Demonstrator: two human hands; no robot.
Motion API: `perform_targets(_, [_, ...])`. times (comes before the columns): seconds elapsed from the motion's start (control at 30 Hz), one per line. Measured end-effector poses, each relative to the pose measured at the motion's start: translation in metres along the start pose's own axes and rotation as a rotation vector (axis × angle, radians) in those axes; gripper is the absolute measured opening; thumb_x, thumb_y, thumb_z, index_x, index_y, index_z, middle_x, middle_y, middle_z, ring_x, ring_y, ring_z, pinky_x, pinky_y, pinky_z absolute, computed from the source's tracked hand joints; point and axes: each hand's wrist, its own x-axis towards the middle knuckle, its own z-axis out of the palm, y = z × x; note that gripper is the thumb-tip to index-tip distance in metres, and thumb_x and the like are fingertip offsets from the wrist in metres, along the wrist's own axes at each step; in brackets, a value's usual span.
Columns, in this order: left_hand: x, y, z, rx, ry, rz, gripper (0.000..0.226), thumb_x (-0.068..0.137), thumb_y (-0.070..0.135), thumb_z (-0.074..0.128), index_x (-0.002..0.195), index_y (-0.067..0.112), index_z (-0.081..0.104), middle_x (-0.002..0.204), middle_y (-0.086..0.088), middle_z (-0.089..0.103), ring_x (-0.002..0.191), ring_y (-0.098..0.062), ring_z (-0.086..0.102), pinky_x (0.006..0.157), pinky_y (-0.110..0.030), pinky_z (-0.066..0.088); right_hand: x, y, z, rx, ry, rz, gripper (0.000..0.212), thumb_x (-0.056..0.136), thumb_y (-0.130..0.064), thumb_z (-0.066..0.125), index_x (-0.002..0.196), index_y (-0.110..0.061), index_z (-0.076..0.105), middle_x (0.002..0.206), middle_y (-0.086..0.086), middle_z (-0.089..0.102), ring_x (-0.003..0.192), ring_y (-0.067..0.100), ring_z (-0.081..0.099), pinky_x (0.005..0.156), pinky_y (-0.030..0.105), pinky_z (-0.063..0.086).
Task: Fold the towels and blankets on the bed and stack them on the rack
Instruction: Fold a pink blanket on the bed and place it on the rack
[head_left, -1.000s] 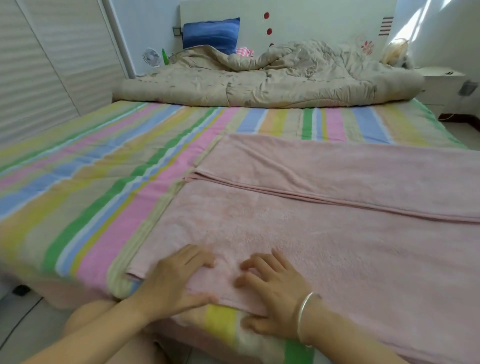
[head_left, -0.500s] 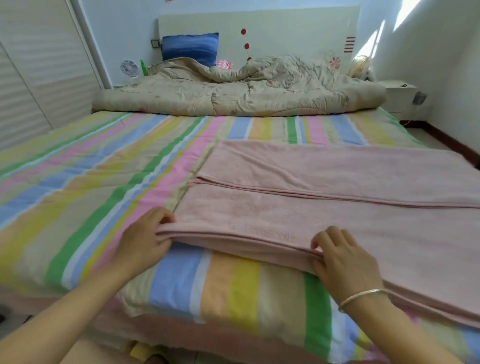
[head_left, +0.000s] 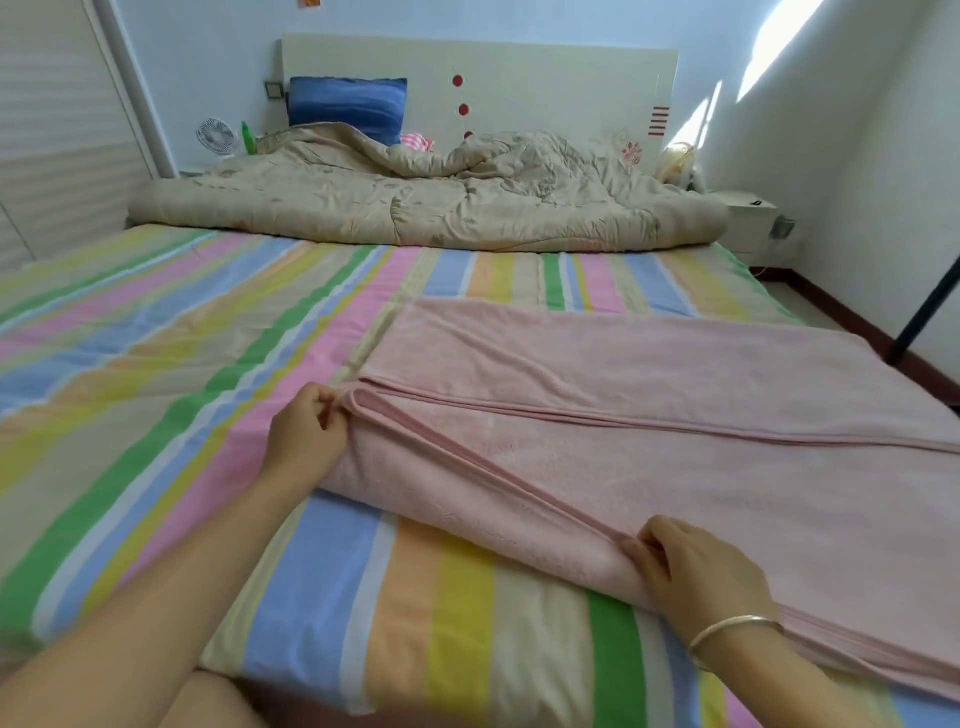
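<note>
Pink towel (head_left: 675, 467): laid flat on the near right part of the bed (head_left: 156, 389), partly folded, with its near edge turned up over itself. Left hand (head_left: 306, 436): fingers curled, the folded corner at the towel's left end is pinched. Right hand (head_left: 696, 577): the folded edge nearer the bed's foot is pinched between thumb and fingers; a silver bangle (head_left: 727, 626) is worn on the wrist. Beige quilt (head_left: 415, 208): bunched across the head of the bed. Blue pillow (head_left: 348, 106): propped behind the quilt against the headboard (head_left: 545, 88). Small fan (head_left: 215, 136) and green bottle (head_left: 248, 139): stood beside the bed's head, left side.
</note>
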Motion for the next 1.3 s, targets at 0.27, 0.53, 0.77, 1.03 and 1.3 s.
perform_targets(0.27, [0.014, 0.010, 0.019, 0.009, -0.046, 0.006, 0.005, 0.091, 0.013, 0.057, 0.095, 0.017, 0.057, 0.093, 0.000, 0.062, 0.089, -0.018, 0.056, 0.073, -0.031, 0.039, -0.002, -0.002, 0.014, -0.057, 0.265, -0.207, 0.024, 0.083, -0.056, 0.050, 0.076, -0.035, 0.058, 0.061, -0.018, 0.056, 0.044, 0.007, 0.055, 0.039, 0.018, 0.019])
perform_targets(0.53, [0.008, 0.003, 0.023, 0.117, -0.107, 0.069, 0.013, 0.090, 0.032, 0.066, 0.090, 0.019, 0.061, 0.086, 0.003, 0.066, 0.085, -0.025, 0.059, 0.075, -0.039, 0.047, -0.003, 0.005, 0.019, 0.142, 0.167, -0.238, 0.019, 0.084, -0.054, 0.046, 0.086, -0.036, 0.052, 0.086, -0.018, 0.051, 0.060, 0.004, 0.055, 0.041, 0.014, 0.025])
perform_targets(0.77, [-0.002, -0.003, 0.019, 0.147, 0.032, 0.134, 0.014, 0.096, 0.032, 0.055, 0.097, 0.019, 0.051, 0.089, -0.004, 0.064, 0.083, -0.034, 0.058, 0.065, -0.038, 0.042, -0.012, 0.017, 0.021, 0.081, 0.203, -0.144, 0.027, 0.087, -0.054, 0.049, 0.076, -0.029, 0.052, 0.076, -0.012, 0.050, 0.062, 0.013, 0.055, 0.043, 0.023, 0.028])
perform_targets(1.03, [-0.006, 0.006, 0.017, 0.234, 0.143, 0.149, 0.020, 0.099, 0.035, 0.049, 0.101, 0.015, 0.045, 0.087, -0.015, 0.064, 0.081, -0.040, 0.058, 0.062, -0.040, 0.038, -0.010, 0.017, 0.024, 0.130, 0.437, -0.014, 0.020, 0.079, -0.033, 0.074, 0.081, -0.019, 0.060, 0.063, -0.003, 0.058, 0.056, 0.028, 0.059, 0.047, 0.028, 0.037])
perform_targets(1.3, [0.004, 0.006, 0.012, 0.205, 0.157, 0.214, 0.018, 0.098, 0.033, 0.052, 0.097, 0.015, 0.047, 0.081, -0.008, 0.061, 0.075, -0.037, 0.055, 0.061, -0.042, 0.042, 0.006, 0.032, 0.013, 0.143, 0.439, -0.041, 0.039, 0.086, -0.057, 0.037, 0.070, -0.025, 0.053, 0.067, -0.007, 0.053, 0.061, 0.024, 0.055, 0.047, 0.028, 0.035])
